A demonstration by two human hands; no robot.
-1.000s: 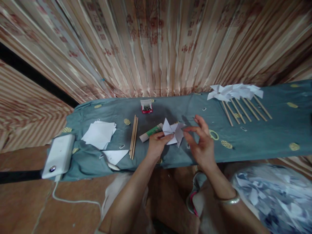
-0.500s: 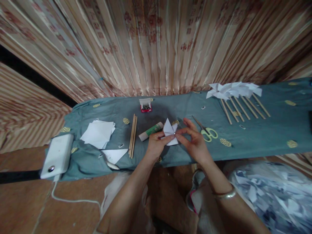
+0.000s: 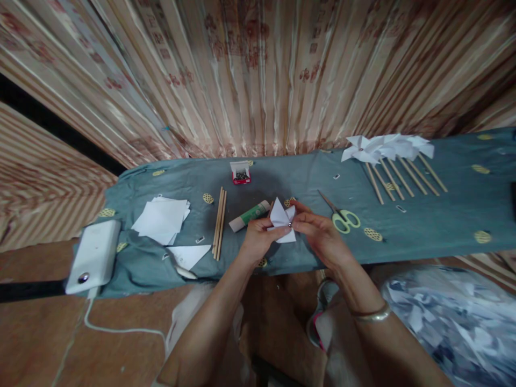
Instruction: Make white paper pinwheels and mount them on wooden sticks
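Note:
A partly folded white paper pinwheel is held over the middle of the cloth. My left hand is closed on its left side, thumb lying across the front. From the right, my right hand pinches the paper near its centre, its other fingers partly behind. A small shiny pin head shows at the centre beside my right thumb. Just left of my hands lies a green and white glue stick. Scissors with pale green handles rest to the right.
Wooden sticks and stacked white paper lie left, near a paper triangle and white power bank. A small red box of dark bits stands behind. Finished pinwheels lie far right; a plastic bag sits below.
My right fingers have drawn in and curled closer round the paper's right side. The pin head at the centre shows more plainly. The left hand keeps its hold.

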